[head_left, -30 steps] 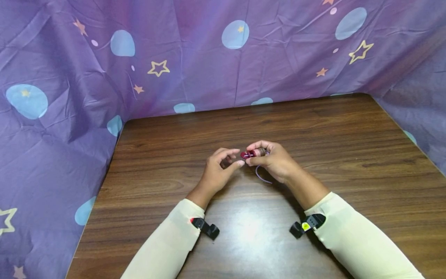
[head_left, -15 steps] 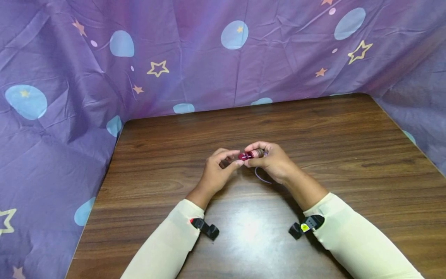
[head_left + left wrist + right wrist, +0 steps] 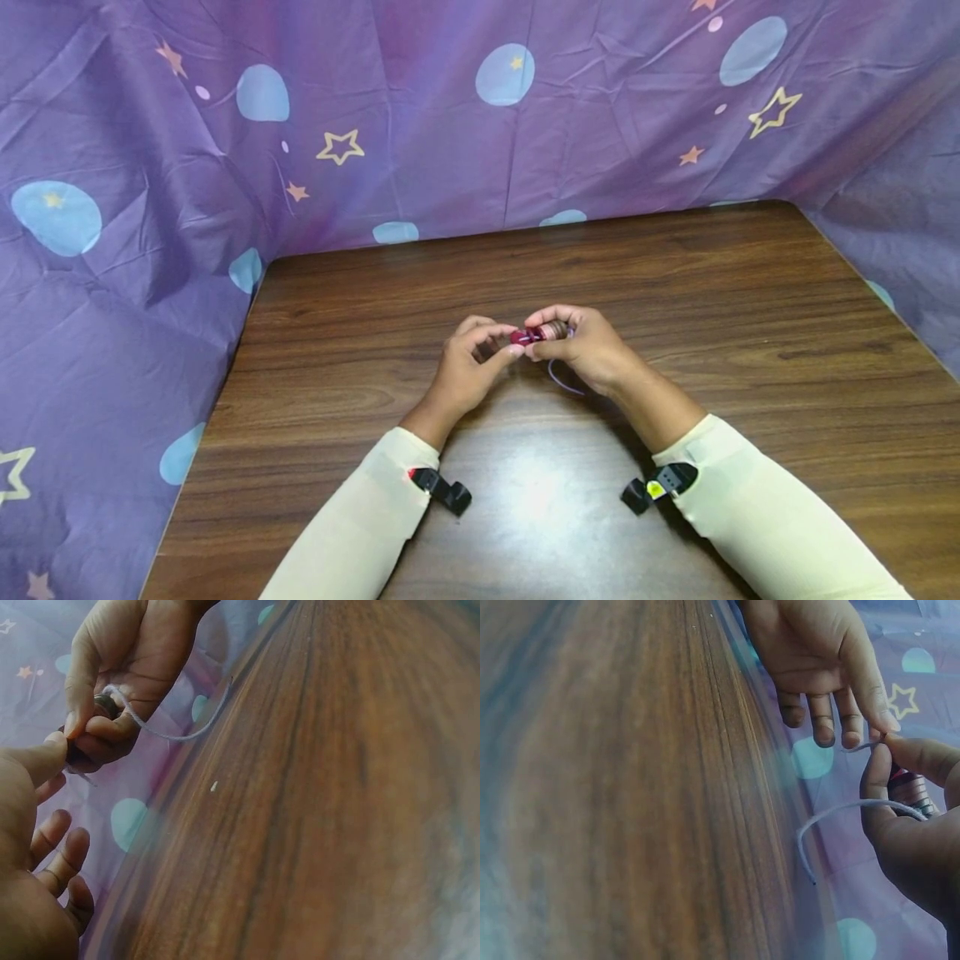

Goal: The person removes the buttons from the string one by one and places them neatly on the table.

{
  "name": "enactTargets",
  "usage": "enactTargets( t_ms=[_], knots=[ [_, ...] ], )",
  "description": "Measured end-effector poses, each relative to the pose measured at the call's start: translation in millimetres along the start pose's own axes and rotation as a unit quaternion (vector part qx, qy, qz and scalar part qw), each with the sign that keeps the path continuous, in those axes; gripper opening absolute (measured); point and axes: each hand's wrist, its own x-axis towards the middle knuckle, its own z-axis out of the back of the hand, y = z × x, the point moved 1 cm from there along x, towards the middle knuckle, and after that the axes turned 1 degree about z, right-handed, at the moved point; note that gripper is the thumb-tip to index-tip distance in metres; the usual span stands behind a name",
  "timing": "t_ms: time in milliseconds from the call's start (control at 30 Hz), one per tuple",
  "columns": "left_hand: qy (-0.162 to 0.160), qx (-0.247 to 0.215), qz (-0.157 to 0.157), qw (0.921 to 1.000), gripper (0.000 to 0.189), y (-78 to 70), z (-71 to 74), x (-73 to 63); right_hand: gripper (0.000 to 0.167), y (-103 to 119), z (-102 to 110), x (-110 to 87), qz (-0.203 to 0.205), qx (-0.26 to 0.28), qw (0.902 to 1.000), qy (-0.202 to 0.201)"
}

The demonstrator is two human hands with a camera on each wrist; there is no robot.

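A short stack of beads (image 3: 553, 332), banded pink and brown with dark red at its left end (image 3: 519, 337), is threaded on a lavender cord (image 3: 840, 805). My right hand (image 3: 592, 348) grips the stack between thumb and fingers. With thumb and forefinger, my left hand (image 3: 467, 362) pinches at the dark red end, fingertips right against the right hand's; its other fingers are spread apart in the right wrist view. A long cord tail curves out past the right palm, and a short tail pokes out beside the left fingertips. The fingers partly hide the beads.
Both hands are above a brown wood-grain table (image 3: 360, 500). A purple curtain (image 3: 420, 100) with stars and blue spots hangs behind and along its sides. Black wrist cameras (image 3: 447, 493) are strapped over pale sleeves (image 3: 352, 517).
My right hand has shifted slightly left with the beads, bringing the red end between the left thumb and forefinger, which have closed in on it.
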Motion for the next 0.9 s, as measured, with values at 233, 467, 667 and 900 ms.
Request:
enactTargets(
  t_ms=[233,467,667,900],
  knots=[
    [0.005,0.003,-0.008,0.9999,0.029,1.3,0.8,0.5,0.041,1.0,0.7,-0.8,-0.006,0.002,0.9997,0.022],
    [0.021,-0.003,-0.026,0.9994,0.031,2.6,1.9,0.9,0.039,2.9,0.8,-1.9,-0.004,-0.002,0.9993,0.037],
    [0.013,-0.016,-0.035,0.9992,0.027,3.3,1.5,0.5,0.04,2.7,0.7,-1.7,-0.004,-0.01,0.9992,0.037],
    [0.002,-0.018,-0.039,0.9991,0.027,3.0,1.9,-0.2,0.039,4.2,0.8,-1.9,-0.003,-0.045,0.9988,0.018]
  ],
)
